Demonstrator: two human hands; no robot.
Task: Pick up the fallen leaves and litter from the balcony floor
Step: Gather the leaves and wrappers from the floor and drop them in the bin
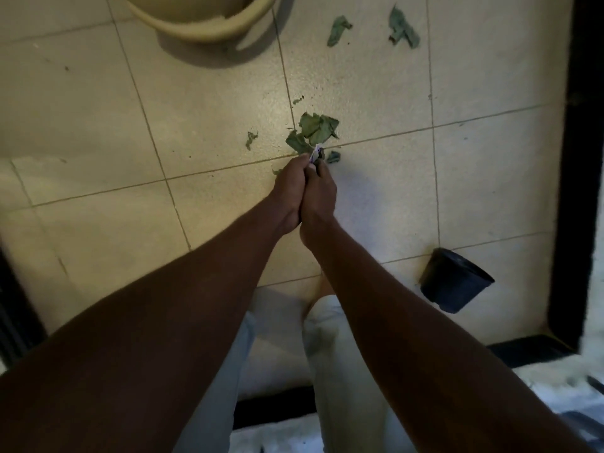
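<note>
Both my left hand and right hand press together at the tiled floor, curled around a white scrap touching the leaf pile, likely to gather both at once. More leaves lie beyond, near the bucket.

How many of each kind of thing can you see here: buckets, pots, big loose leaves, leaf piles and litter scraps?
Cream bucket: 1
Black pot: 1
Big loose leaves: 2
Leaf pile: 1
Pale litter scrap: 1
Total: 6
Small leaf bits are left out of the count.
</note>
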